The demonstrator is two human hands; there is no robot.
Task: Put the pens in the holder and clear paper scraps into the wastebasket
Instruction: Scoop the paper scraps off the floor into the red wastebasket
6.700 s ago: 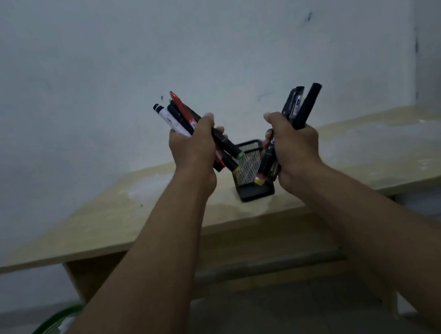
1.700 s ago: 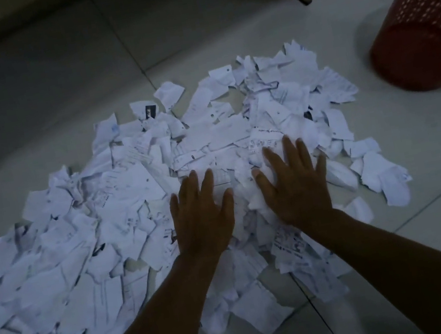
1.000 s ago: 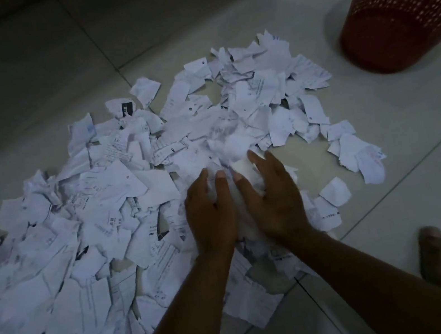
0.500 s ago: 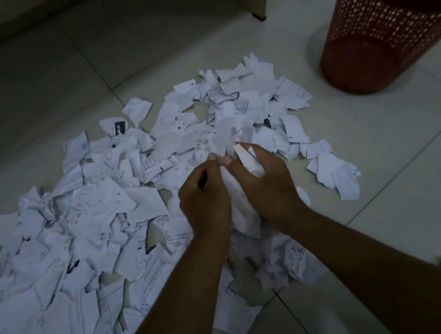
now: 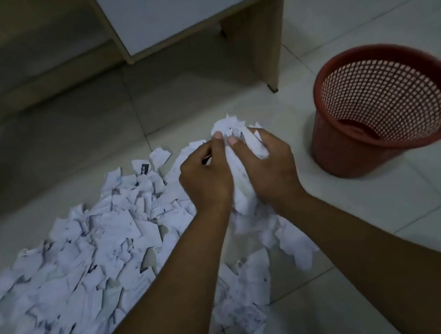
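**First handful of scraps lifted, wastebasket waiting to the right**

The step in hand is the paper clearing. Both hands are cupped toward each other around a bundle of paper scraps [image 5: 235, 146], raised above the floor. The left hand [image 5: 205, 178] curls its fingers around the left side of the bundle; the right hand [image 5: 268, 167] wraps the right side, with torn pieces poking out above the fingertips and more hanging loose below the wrists. Some of those trailing pieces look only weakly caught.

The main pile of scraps [image 5: 82, 259] lies spread across the tiled floor [image 5: 397, 209] to the left and beneath the forearms, so most of the clearing seems to remain. The red mesh wastebasket [image 5: 385, 105] stands upright on the floor to the right of the hands, near but apart from them, its mouth open; its inside looks empty apart from a dark shape at the bottom that I cannot make out. Behind it is the leg of a wooden table [image 5: 270, 40]. No pens or holder are in view.

The next move probably calls for carrying the bundle rightward over the wastebasket's rim with the hands kept pressed together, then releasing it above the opening. The dangling pieces may fall short.
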